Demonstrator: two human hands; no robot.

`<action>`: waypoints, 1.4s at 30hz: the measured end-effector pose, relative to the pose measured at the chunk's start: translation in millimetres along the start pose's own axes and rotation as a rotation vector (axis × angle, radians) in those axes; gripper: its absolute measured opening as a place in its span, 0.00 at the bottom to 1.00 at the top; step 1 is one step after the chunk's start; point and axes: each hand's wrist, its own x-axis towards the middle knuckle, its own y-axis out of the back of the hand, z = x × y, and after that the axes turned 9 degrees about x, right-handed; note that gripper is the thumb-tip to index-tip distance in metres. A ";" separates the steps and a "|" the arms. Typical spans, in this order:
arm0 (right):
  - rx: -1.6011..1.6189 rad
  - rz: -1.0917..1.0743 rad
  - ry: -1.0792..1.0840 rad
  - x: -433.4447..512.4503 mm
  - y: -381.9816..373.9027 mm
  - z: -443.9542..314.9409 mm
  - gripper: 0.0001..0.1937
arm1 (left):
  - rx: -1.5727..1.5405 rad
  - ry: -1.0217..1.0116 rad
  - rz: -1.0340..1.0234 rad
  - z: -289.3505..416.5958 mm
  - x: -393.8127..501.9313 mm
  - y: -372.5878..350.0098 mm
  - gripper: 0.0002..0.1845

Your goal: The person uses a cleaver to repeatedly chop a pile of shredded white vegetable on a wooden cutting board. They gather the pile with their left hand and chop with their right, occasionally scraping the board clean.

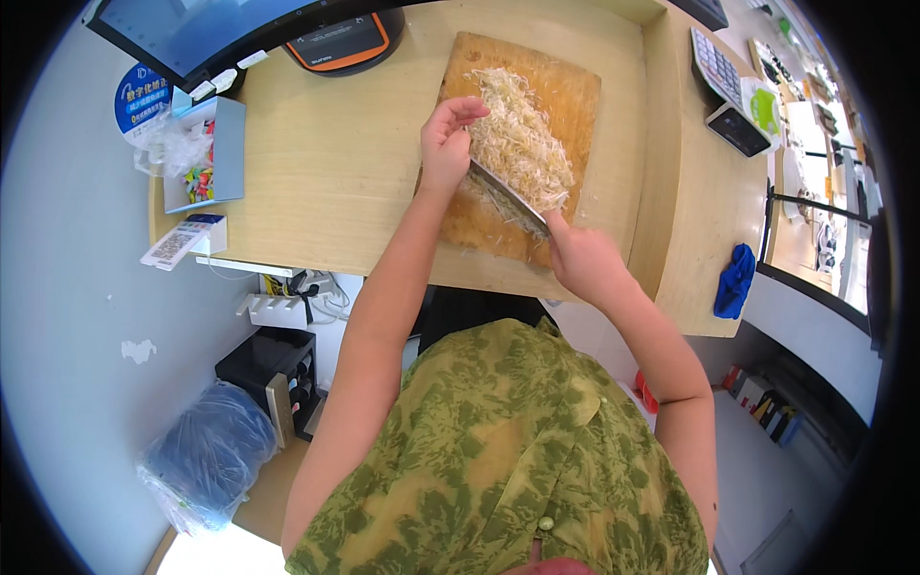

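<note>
A wooden cutting board lies on the desk before me, with a long heap of finely shredded pale vegetable on it. My right hand is closed around the near end of a knife, whose handle is hidden by the fingers. The blade runs slantwise along the near left side of the heap, among loose shreds. At the blade's far end is my left hand, its thumb side close to the blade and its fingers curled above the board's left edge. Whether it presses on the blade is not clear.
A monitor and an orange-rimmed black device stand at the back left. An open box holds wrapped sweets and plastic. On the raised right ledge are a calculator, a small display and a blue cloth.
</note>
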 end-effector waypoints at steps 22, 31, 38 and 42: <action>0.088 0.064 -0.010 12.6 22.5 -2.2 0.09 | 0.072 0.053 -0.095 10.1 34.3 -8.0 0.21; 0.041 0.125 -0.093 19.5 2.6 -5.4 0.11 | -0.075 -0.013 -0.090 -11.3 25.7 -3.4 0.18; -0.020 0.191 -0.045 20.8 37.8 -11.2 0.11 | -0.092 -0.011 -0.136 6.4 59.6 -11.1 0.17; -0.042 0.180 -0.138 33.0 32.0 -12.7 0.11 | -0.070 0.052 -0.212 -5.6 59.7 -4.4 0.16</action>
